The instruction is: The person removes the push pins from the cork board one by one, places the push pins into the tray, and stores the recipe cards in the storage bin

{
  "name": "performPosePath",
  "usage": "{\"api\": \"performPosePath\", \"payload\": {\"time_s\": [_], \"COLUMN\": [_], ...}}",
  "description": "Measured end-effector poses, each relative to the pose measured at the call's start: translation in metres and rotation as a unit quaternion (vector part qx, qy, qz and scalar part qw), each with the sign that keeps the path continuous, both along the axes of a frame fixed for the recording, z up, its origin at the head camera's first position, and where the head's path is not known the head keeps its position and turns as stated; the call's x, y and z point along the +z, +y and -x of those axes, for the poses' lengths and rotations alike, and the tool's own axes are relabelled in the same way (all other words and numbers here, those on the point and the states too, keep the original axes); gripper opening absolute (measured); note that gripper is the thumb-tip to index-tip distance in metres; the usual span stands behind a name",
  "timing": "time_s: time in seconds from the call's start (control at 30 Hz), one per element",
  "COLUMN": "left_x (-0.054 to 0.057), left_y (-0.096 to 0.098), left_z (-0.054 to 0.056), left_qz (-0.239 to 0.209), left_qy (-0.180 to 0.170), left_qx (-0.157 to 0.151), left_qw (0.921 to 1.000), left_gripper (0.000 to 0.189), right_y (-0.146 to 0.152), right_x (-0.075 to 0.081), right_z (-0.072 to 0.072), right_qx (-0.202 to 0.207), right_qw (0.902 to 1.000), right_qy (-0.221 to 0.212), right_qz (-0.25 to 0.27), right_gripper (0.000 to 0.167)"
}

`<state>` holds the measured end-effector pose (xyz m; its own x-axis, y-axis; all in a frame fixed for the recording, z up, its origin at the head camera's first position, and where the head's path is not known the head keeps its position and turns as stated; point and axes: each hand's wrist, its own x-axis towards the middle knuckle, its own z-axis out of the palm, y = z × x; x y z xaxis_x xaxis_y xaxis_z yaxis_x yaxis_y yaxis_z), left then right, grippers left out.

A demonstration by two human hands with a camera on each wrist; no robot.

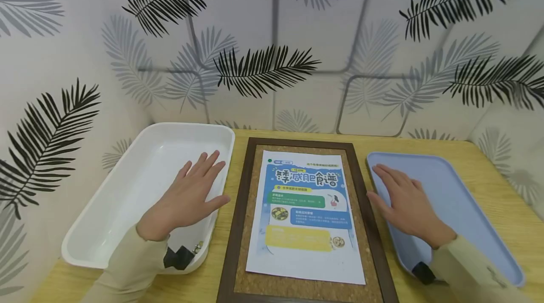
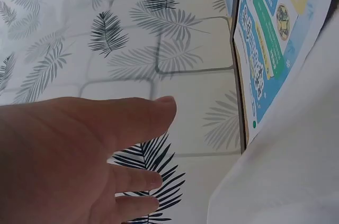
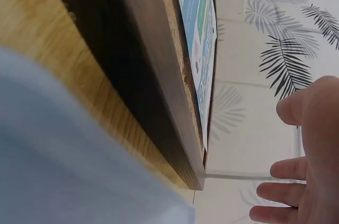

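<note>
My left hand (image 1: pixel 187 199) is held over the white tray (image 1: pixel 123 199), fingers spread and straight, thumb pointing toward the framed board. It holds nothing. Over the left edge of the blue tray (image 1: pixel 450 199) is my right hand (image 1: pixel 408 204), its fingers extended and its grasp empty too. Between the two trays lies a brown-framed cork board (image 1: pixel 297 286) bearing a printed poster (image 1: pixel 306 260) with blue, green and yellow panels. In the left wrist view, the left thumb and two fingers (image 2: pixel 137 179) show against the patterned wall.
All of this stands on a wood-grain table (image 1: pixel 216 265). A small yellowish, shiny thing (image 1: pixel 198 247) shows at the white tray's near right corner, beside the dark wrist piece (image 1: pixel 178 257). Behind rises a wall (image 1: pixel 306 109) with leaf patterns.
</note>
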<state>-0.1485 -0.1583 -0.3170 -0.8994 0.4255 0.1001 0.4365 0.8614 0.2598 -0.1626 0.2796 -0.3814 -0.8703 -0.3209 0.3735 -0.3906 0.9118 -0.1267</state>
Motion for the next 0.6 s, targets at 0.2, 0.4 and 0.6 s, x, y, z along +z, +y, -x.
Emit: {"api": "performPosePath", "payload": {"time_s": [0.2,0.4,0.6], "left_x": [-0.001,-0.004,-0.007], "left_y": [0.004,0.010,0.017], "left_z": [0.001,0.002,0.002], "left_qz": [0.004,0.009,0.015], "left_qy": [0.007,0.009,0.006], "left_qx": [0.008,-0.001,-0.007], "left_qw": [0.9999,0.9999,0.9998], "left_gripper": [0.065,0.064,0.064], "right_y": [-0.007,-0.020,-0.035], "right_x": [0.000,0.001,0.003], "right_z": [0.008,0.018,0.026], "right_qx": [0.002,0.022,0.045], "right_qw": [0.9982,0.9956,0.9943], "right_qy": [-0.049,-0.070,-0.071], "right_qz": [0.034,0.059,0.066], "right_gripper": [0.055,0.053,0.050]}}
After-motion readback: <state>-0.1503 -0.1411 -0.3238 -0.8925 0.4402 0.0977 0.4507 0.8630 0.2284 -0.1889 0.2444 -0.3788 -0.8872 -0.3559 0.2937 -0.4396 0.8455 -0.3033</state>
